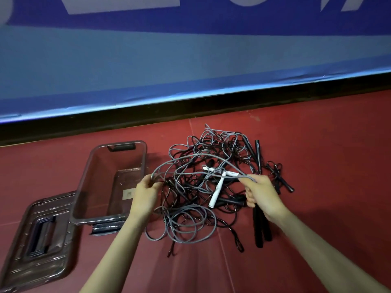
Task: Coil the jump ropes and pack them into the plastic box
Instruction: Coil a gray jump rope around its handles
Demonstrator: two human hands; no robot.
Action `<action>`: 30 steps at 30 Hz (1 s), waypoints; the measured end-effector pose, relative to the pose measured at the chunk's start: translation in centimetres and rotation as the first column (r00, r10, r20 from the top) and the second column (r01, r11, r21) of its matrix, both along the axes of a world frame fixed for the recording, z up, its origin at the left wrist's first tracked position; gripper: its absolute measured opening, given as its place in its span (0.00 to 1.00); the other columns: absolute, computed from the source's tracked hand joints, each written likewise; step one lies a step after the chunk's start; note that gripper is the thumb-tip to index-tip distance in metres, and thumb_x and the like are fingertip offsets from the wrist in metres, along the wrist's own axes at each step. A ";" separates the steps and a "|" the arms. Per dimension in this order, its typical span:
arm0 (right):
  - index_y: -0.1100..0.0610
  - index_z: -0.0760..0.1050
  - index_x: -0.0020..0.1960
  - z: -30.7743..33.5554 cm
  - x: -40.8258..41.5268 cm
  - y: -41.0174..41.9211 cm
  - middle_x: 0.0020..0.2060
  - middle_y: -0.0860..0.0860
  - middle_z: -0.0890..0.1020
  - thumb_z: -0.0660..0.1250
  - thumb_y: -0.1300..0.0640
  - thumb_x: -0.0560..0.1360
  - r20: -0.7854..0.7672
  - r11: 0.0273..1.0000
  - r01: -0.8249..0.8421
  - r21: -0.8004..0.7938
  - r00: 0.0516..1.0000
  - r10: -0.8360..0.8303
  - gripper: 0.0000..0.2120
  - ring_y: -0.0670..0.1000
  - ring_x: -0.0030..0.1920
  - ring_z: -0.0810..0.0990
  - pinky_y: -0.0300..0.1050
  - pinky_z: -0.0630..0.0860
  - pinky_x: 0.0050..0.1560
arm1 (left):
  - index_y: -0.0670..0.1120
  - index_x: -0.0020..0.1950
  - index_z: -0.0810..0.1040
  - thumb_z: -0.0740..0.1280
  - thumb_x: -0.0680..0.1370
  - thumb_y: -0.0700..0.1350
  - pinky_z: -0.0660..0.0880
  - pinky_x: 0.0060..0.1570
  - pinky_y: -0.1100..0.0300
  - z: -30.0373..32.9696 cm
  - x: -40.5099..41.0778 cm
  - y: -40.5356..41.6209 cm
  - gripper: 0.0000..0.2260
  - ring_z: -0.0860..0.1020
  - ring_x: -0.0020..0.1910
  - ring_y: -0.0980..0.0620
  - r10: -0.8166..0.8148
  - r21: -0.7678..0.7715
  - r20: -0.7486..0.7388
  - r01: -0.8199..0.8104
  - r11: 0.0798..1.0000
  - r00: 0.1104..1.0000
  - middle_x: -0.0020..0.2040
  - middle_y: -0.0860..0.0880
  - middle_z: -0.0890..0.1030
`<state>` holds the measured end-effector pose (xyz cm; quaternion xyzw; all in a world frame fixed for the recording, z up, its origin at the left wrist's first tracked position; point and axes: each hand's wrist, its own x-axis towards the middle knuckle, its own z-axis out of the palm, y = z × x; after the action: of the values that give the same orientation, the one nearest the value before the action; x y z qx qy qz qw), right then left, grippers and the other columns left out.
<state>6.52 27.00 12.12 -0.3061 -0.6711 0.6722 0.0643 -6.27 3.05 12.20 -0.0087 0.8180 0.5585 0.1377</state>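
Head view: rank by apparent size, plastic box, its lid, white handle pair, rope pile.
1. rope pile
2. plastic box and lid: look alike, and the lid is cut off by the frame and nearer the camera, so unranked
3. white handle pair

Dim, soft light; wall perhaps blurred above (wide-angle bending at edges).

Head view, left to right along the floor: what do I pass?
Box lid → open plastic box → left hand → tangled jump ropes → right hand, gripping black handles.
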 end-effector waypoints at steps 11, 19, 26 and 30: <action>0.53 0.61 0.28 5.7 -0.6 -0.2 0.23 0.44 0.61 0.66 0.56 0.78 0.084 0.751 -0.326 0.574 0.936 0.343 0.23 0.45 0.28 0.58 0.41 0.55 0.28 | 0.52 0.79 0.51 0.68 0.77 0.46 0.42 0.75 0.56 3.1 2.0 5.3 0.36 0.44 0.78 0.56 -0.745 -0.560 -0.510 0.492 0.667 0.430 0.79 0.55 0.48; 0.55 0.64 0.30 6.6 -0.5 -0.7 0.25 0.45 0.63 0.66 0.57 0.78 0.068 0.730 -0.338 0.594 0.925 0.374 0.20 0.45 0.27 0.59 0.41 0.57 0.29 | 0.47 0.42 0.69 0.62 0.82 0.45 0.69 0.44 0.54 2.9 0.2 7.1 0.08 0.70 0.38 0.52 -0.781 -0.571 -0.457 0.534 0.624 0.425 0.37 0.52 0.73; 0.54 0.73 0.44 10.2 -4.2 0.9 0.30 0.46 0.75 0.64 0.58 0.79 0.053 0.775 -0.412 0.479 0.895 0.442 0.05 0.47 0.29 0.72 0.42 0.70 0.31 | 0.47 0.42 0.74 0.64 0.81 0.43 0.64 0.34 0.67 13.5 -1.6 6.6 0.07 0.70 0.32 0.60 -0.652 -0.384 -0.562 0.537 0.751 0.509 0.33 0.56 0.72; 0.58 0.75 0.38 15.9 -5.6 0.6 0.31 0.51 0.81 0.66 0.58 0.79 0.035 0.758 -0.470 0.452 0.859 0.511 0.11 0.46 0.32 0.78 0.35 0.74 0.38 | 0.45 0.43 0.79 0.64 0.80 0.40 0.65 0.35 0.61 20.8 -1.8 6.0 0.07 0.69 0.31 0.59 -0.459 -0.228 -0.660 0.423 0.877 0.595 0.31 0.54 0.73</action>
<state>0.97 27.61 28.07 -0.0659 -0.8594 0.5068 -0.0155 -8.10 9.06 32.96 0.4011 0.7973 0.4486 -0.0470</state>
